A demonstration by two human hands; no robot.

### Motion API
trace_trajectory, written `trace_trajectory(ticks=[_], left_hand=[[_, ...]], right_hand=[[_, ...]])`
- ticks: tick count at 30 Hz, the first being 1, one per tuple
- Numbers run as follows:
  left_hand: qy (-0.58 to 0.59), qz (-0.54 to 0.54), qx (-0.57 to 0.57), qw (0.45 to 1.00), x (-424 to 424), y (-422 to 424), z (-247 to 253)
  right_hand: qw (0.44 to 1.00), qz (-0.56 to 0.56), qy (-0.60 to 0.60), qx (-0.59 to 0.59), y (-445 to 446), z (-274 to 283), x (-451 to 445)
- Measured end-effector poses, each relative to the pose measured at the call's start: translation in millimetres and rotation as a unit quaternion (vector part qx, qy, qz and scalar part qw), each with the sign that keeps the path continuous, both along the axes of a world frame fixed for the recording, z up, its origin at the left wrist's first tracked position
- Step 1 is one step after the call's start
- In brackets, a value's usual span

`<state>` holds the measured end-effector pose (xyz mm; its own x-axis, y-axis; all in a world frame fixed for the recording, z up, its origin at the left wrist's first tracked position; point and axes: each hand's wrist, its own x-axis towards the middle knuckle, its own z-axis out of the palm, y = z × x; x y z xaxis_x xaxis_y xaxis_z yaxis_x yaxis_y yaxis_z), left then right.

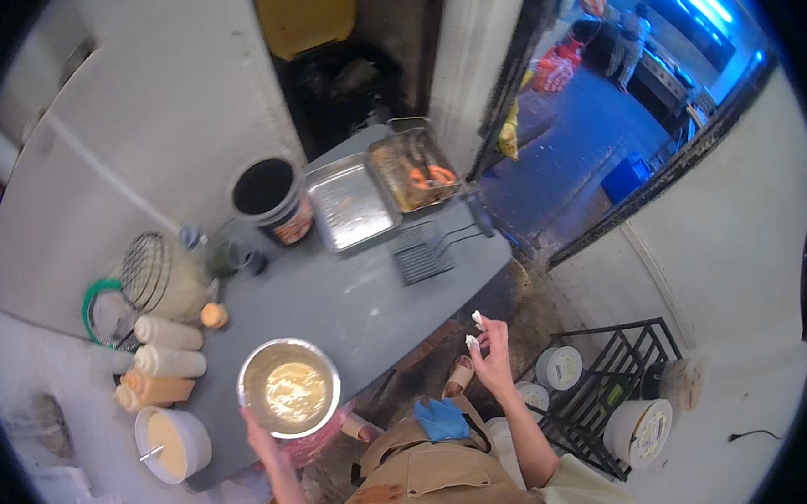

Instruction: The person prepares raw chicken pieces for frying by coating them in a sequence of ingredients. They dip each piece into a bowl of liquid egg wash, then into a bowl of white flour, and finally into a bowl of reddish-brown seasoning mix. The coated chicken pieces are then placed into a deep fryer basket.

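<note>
My left hand grips the near rim of a round stainless steel bowl at the table's front edge. The inside of the bowl gleams pale yellow; I cannot tell a thin liquid from reflected light. Off the table's edge to the right, my right hand is raised, its thumb and forefinger spread apart. White bits cling to those two fingertips, paste or scraps, too small to tell. Left of the bowl, a white plastic tub of cream-coloured sauce has a metal handle sticking out. Squeeze bottles lie just beyond it.
On the grey table are a slotted turner, a metal tray, a second tray with orange-handled scissors, and a dark-filled bucket. Lidded tubs and a black rack stand right. Someone works beyond the doorway.
</note>
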<state>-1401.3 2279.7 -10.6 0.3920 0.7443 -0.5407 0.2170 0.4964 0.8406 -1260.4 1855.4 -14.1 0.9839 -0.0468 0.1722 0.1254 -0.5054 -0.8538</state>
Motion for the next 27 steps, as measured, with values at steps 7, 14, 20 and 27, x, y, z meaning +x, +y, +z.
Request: trace_trajectory(ticks=[7,14,20,27], left_hand=[[-0.029,-0.086,0.08,0.993,96.1,-79.4,104.8],[-0.084,-0.142,0.078,0.983,268.3,-217.5,173.3],[-0.119,-0.135,0.028,0.983,400.6,-355.4,180.7],[-0.083,-0.243,0.019,0.966,565.9,-511.8,164.7]], right_hand=[[0.993,-0.096,0.059,0.027,-183.0,-37.2,51.4],[0.976,-0.173,0.117,0.062,-324.6,-32.5,163.9],[0.984,-0.153,0.09,0.016,-430.3,-56.1,322.3],[0.93,-0.291,0.219,0.036,-565.2,-140.7,489.9]])
